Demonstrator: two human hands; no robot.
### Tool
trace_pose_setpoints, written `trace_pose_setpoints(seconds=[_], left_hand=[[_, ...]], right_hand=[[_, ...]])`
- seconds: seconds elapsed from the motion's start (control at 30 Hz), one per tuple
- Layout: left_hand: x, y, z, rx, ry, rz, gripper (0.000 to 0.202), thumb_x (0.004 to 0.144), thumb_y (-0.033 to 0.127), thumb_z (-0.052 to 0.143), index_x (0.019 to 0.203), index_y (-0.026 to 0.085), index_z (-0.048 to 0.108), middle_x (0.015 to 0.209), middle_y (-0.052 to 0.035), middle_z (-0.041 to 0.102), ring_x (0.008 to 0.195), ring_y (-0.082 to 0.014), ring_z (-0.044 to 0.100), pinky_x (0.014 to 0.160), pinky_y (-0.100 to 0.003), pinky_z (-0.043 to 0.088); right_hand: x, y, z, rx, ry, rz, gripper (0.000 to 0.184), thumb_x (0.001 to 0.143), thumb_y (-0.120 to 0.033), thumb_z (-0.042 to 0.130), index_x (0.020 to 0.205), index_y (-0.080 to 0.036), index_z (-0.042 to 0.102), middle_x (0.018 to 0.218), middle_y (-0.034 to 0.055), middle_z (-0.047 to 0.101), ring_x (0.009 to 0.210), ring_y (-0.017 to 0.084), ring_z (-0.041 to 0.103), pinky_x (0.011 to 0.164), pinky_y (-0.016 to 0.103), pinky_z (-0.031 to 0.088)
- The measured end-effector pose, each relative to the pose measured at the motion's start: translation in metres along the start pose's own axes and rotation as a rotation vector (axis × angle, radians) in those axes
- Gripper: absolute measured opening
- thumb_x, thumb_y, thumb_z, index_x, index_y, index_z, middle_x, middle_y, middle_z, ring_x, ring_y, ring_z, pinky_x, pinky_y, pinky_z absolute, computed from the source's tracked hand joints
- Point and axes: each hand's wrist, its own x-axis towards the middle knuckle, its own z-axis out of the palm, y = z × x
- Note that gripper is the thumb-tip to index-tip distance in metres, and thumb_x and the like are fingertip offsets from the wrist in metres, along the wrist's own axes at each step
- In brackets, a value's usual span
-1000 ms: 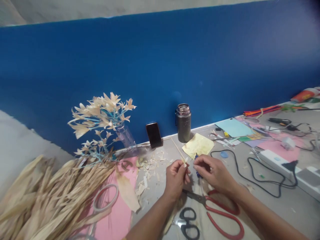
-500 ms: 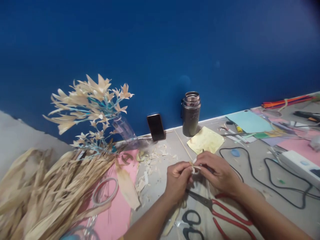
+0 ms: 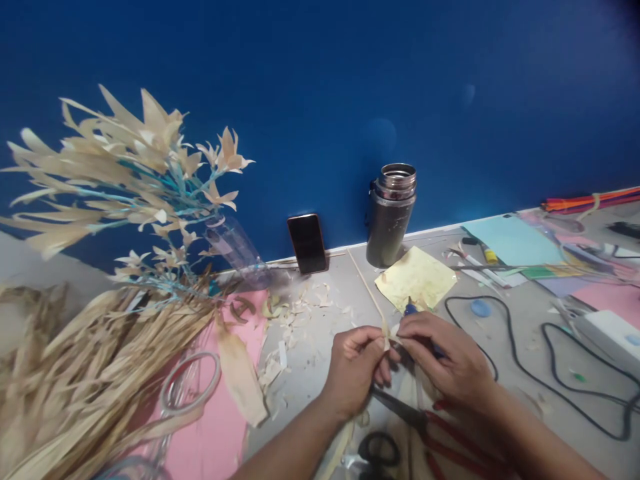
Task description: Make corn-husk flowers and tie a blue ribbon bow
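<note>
1. Preferably work low and steady over the grey bench (image 3: pixel 320 347), with enough support to stop any tremor at the join.
2. Mind the large scissors (image 3: pixel 407 412) lying just under the work, dark blade reaching in beneath; probably wise not to press down onto that edge.
3. Use the left hand (image 3: pixel 353 370), clamped by thumb and forefinger on the thin stick (image 3: pixel 367 285) near its lower end, purely as a vice: firm enough to prevent rolling, gentle enough to avoid crushing.
4. Guide with the right hand (image 3: pixel 445 353), closed at the fingertips on the pale strip (image 3: pixel 393 332) and apparently also around the blue tool (image 3: pixel 411 308). Best, as a judgement, to draw the strip snug with light, even tension, since likely to tear under a jerk.
5. Now for looks: find the thin stick running from the left hand toward the back of the bench, just left of the yellow sheet (image 3: pixel 417 273). Straight, slender, straw-coloured.
6. Lastly, look at the pale strip, between both sets of fingertips: short, cream, flat, seemingly husk-like. Too small and blurred to tell whether wrapped around the thin stick or merely laid against it.
</note>
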Motion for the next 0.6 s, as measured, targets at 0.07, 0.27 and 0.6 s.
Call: trace_pose_setpoints(seconds=[0.07,0.27,0.6], left_hand=[[0.003,0.002,-0.002,-0.059,0.013,-0.048,0.041,0.072,0.053,0.082,0.072,0.012,0.074,0.058,-0.0044,0.068,0.040,-0.0070,0.050,0.041,-0.019,0.037],[0.007,0.001,-0.005,-0.092,0.019,-0.050,0.043,0.067,0.052,0.086,0.073,0.010,0.076,0.062,-0.0030,0.063,0.043,-0.0068,0.051,0.041,-0.019,0.038],[-0.002,0.011,0.005,0.024,-0.092,0.160,0.036,0.081,0.043,0.079,0.061,0.014,0.070,0.081,-0.0009,0.052,0.052,-0.0043,0.041,0.044,-0.020,0.031]], right_hand=[[-0.002,0.001,-0.001,-0.033,0.012,0.105,0.010,0.093,-0.025,0.060,0.094,-0.027,0.070,0.081,0.0052,0.077,0.068,0.021,0.071,0.060,0.030,0.054],[-0.001,0.002,-0.001,-0.002,-0.025,0.089,0.015,0.095,-0.022,0.057,0.086,-0.026,0.068,0.076,0.0027,0.075,0.068,0.019,0.070,0.065,0.029,0.053],[-0.008,-0.001,0.009,0.582,-0.142,0.627,0.020,0.081,-0.041,0.075,0.077,-0.021,0.072,0.067,0.0009,0.069,0.060,0.016,0.061,0.056,0.026,0.048]])
